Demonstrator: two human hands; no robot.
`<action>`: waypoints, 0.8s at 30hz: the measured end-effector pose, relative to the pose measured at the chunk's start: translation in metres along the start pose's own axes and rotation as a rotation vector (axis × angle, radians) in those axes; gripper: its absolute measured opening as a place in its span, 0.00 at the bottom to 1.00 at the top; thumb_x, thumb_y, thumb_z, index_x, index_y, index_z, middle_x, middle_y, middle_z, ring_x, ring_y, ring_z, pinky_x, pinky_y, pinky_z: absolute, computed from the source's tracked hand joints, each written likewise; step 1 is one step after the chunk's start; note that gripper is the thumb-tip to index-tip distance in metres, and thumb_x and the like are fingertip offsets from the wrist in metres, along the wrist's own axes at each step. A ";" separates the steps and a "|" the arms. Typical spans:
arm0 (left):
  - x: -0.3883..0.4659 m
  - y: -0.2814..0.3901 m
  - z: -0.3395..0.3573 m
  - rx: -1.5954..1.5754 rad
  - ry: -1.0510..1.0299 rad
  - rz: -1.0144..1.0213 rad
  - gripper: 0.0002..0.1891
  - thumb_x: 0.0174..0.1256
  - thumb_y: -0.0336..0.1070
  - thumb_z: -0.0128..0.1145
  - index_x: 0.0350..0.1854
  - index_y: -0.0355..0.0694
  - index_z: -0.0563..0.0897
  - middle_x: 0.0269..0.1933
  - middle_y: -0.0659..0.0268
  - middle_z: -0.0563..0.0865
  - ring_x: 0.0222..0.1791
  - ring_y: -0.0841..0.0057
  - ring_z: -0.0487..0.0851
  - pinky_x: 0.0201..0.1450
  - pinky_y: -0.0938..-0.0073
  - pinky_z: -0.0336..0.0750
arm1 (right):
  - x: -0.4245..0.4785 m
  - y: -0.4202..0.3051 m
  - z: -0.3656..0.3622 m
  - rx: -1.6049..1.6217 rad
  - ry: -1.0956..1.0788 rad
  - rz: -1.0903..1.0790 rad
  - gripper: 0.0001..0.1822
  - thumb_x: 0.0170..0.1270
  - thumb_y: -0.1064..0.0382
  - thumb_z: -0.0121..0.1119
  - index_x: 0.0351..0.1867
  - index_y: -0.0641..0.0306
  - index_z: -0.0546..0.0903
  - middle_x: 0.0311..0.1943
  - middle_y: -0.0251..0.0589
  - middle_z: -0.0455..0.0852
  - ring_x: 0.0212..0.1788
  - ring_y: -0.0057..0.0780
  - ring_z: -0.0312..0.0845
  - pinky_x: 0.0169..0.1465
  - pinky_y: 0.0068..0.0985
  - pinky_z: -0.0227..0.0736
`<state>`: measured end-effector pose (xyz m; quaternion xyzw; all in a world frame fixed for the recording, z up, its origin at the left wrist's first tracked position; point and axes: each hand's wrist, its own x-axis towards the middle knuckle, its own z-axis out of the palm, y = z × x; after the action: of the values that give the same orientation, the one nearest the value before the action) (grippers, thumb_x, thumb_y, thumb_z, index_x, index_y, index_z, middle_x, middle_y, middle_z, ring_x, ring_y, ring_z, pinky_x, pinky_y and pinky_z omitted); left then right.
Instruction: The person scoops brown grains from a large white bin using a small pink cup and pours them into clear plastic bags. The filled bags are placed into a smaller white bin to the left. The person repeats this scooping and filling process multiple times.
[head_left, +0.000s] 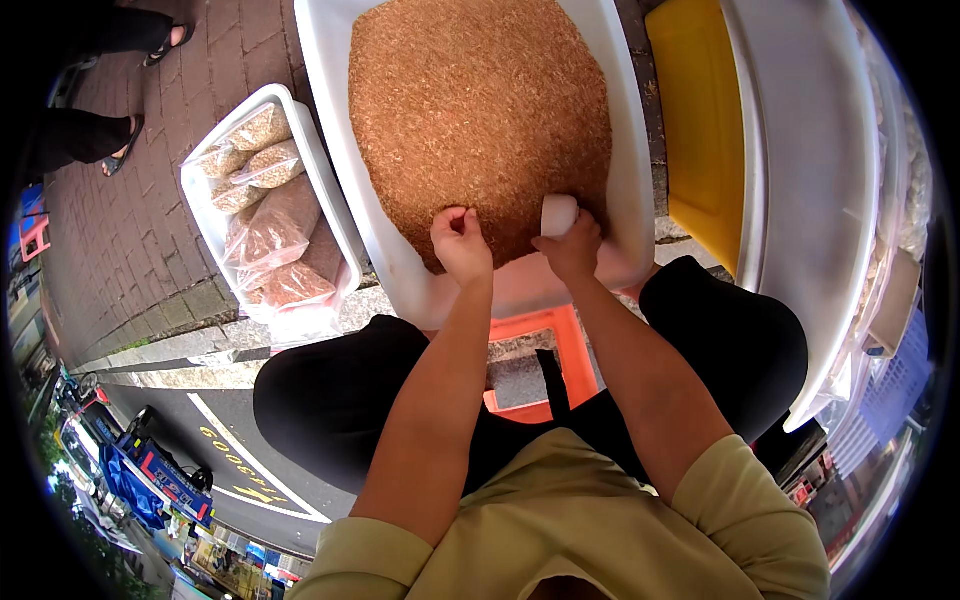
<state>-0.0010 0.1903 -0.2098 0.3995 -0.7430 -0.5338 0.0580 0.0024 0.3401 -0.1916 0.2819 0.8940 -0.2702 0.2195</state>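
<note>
In front of me is a large white plastic tub (631, 97) holding a broad heap of fine reddish-brown dried bits (480, 112), too small to name surely. At the tub's near side, my left hand (463, 244) is over the heap's edge, thumb and forefinger brought together in a pinch. I see nothing between those fingertips. My right hand (574, 244) grips a small white cup or scoop (559, 214) against the heap, near the tub's right corner. The cup's inside is hidden from me.
Left of the tub, a smaller white bin (289, 101) holds several filled clear plastic bags (281, 217). A yellow panel (694, 135) and large white container (810, 150) stand right. An orange plastic stool (574, 345) is below the tub. A person's sandalled feet (124, 146) are on the paving.
</note>
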 end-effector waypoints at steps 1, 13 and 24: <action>0.001 0.000 0.001 -0.010 0.007 0.018 0.06 0.56 0.27 0.62 0.33 0.34 0.78 0.30 0.65 0.77 0.29 0.77 0.74 0.37 0.75 0.72 | -0.001 0.000 0.001 0.010 -0.005 -0.008 0.48 0.34 0.56 0.77 0.59 0.65 0.61 0.54 0.55 0.66 0.57 0.55 0.62 0.56 0.45 0.66; 0.006 0.020 0.010 0.103 0.031 0.113 0.07 0.52 0.22 0.62 0.32 0.35 0.78 0.34 0.64 0.75 0.30 0.75 0.75 0.37 0.74 0.73 | -0.002 -0.004 -0.005 0.015 -0.035 0.048 0.49 0.34 0.55 0.77 0.60 0.67 0.61 0.55 0.57 0.66 0.59 0.53 0.61 0.60 0.45 0.62; 0.005 0.027 0.008 0.149 0.020 0.113 0.04 0.54 0.23 0.62 0.31 0.36 0.80 0.34 0.64 0.73 0.29 0.74 0.75 0.37 0.74 0.73 | -0.007 -0.008 -0.005 -0.071 0.145 -0.288 0.52 0.39 0.61 0.75 0.67 0.61 0.55 0.62 0.57 0.60 0.61 0.56 0.57 0.64 0.45 0.55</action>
<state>-0.0229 0.1963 -0.1923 0.3654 -0.8014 -0.4688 0.0658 0.0010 0.3349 -0.1808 0.1615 0.9478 -0.2460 0.1231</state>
